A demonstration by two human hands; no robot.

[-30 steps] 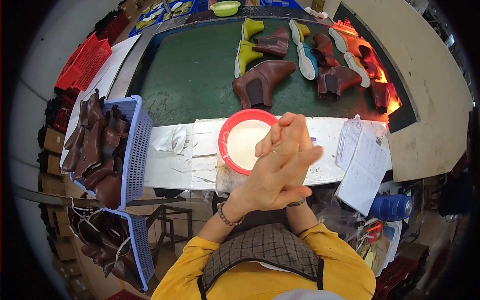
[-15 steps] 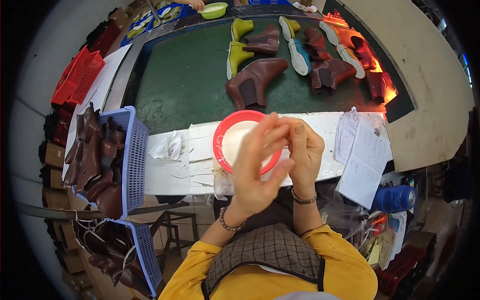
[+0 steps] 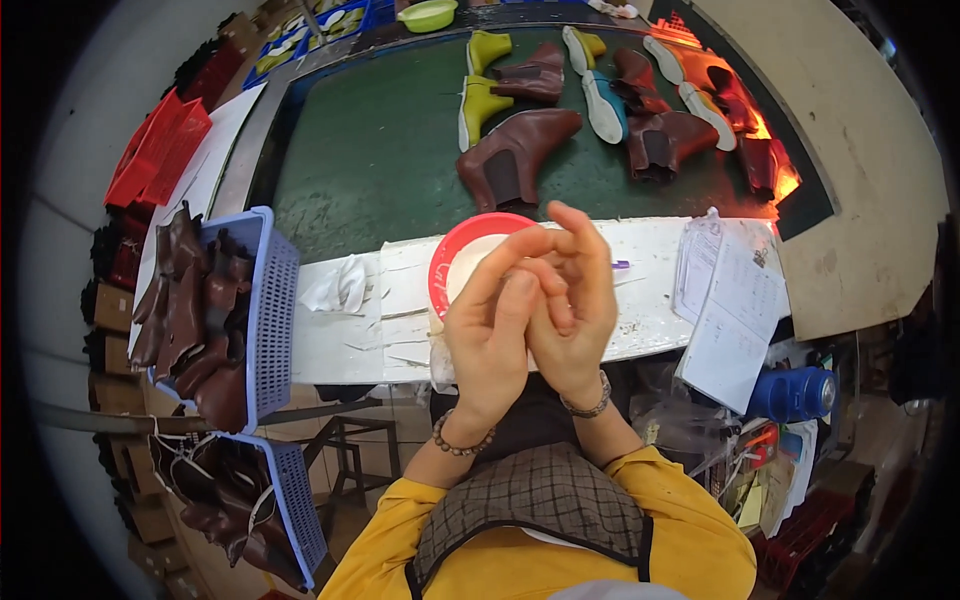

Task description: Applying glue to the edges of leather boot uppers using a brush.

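Above a red-rimmed bowl (image 3: 440, 262) with pale contents, my two hands are pressed together, fingers bent and interlocked. My left hand (image 3: 487, 335) curls over the fingers of my right hand (image 3: 578, 325). One finger of the right hand sticks upward; the others bend inward. No object shows between them, though the palms are partly hidden. Beyond the bowl, a brown leather ankle boot (image 3: 530, 150) lies on the green belt (image 3: 370, 150). A white board (image 3: 340, 350) runs under the bowl, and a purple-tipped pen (image 3: 621, 265) pokes out beside my right hand.
Yellow-green forms with white soles (image 3: 484, 105) and more brown boots (image 3: 668, 145) lie on the belt, near an orange glow (image 3: 785, 185). Blue baskets (image 3: 272, 320) of brown boot pieces stand at left. A crumpled white cloth (image 3: 338, 287), notebook (image 3: 735, 310) and blue flask (image 3: 795, 395) are nearby.
My hands have closed together from a looser, partly spread pose, the left one folding around the right. Another person's hand has gone from the green bowl at the far edge.
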